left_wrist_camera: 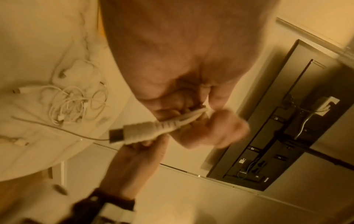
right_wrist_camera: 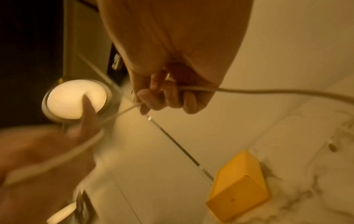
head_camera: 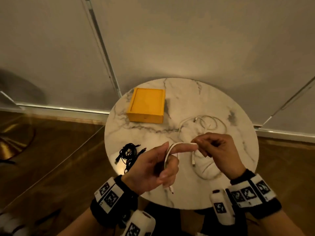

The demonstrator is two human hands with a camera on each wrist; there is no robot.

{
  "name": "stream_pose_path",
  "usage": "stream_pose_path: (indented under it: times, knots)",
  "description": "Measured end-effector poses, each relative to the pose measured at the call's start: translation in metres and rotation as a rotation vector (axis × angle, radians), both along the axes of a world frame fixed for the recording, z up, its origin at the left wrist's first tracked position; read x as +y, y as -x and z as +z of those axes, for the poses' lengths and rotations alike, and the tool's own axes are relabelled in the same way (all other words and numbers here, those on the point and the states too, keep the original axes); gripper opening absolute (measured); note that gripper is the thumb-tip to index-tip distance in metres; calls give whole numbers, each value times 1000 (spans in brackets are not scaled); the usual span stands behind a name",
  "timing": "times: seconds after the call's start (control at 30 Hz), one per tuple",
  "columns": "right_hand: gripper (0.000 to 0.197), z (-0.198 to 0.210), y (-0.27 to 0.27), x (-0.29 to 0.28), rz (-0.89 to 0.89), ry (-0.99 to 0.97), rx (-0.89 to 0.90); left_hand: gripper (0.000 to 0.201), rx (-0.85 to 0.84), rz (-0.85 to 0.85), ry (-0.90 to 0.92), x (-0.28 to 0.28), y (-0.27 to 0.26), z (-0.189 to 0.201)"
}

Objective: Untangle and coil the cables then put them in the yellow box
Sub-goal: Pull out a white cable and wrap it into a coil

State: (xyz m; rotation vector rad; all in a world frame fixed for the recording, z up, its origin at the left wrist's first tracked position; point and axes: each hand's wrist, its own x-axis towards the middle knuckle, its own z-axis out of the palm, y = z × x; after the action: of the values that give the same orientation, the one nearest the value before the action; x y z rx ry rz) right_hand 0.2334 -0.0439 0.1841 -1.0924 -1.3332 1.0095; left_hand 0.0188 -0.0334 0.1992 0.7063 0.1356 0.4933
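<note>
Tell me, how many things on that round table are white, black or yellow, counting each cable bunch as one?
White: 2, the held cable and loose cable pile
Black: 1, cable bundle
Yellow: 1, box
Total: 4

A home living room is showing here: a round marble-topped side table (head_camera: 221,99) is standing on glossy wooden flooring (head_camera: 51,150) against pale wall panels (head_camera: 187,40). At nine o'clock a glowing round lamp (right_wrist_camera: 76,99) is lighting the room warmly, and a wall-mounted television (left_wrist_camera: 268,121) is hanging nearby.
</note>
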Motion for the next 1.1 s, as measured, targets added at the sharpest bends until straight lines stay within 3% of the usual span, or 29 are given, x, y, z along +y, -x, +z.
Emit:
stream_pose_path:
  times: [0.13,0.23,0.3,0.37,0.43,0.6,0.77,0.87,0.97,1.03,1.1]
  knots:
    - [50,-29,38,-23,108,106,-182,46,10,196,-61,10,-10,10]
    - [22,-40,60,-39,230,174,-261,40,164,447,-171,25,-12,6]
    - [19,-40,60,-42,217,118,-411,43,377,546,-357,31,-7,-3]
    - [22,-36,52,-42,109,40,-535,46,573,535,-601,30,0,-17]
    - [15,-32,44,-44,29,24,-539,48,649,489,-733,24,5,-29]
    - [26,-36,54,-54,199,50,-615,38,619,699,-633,16,8,-45]
    - [25,-38,60,-54,235,70,-610,37,354,954,-87,15,-3,-40]
    - [23,-32,57,-53,244,42,-571,32,412,1021,-171,12,-4,-43]
    - [19,-21,55,-48,278,-22,-639,25,663,923,-526,8,0,-52]
    - [17,-15,47,-40,244,-49,-681,27,841,644,-748,8,6,-55]
    - [15,-11,33,-32,188,-55,-693,30,943,311,-851,3,12,-56]
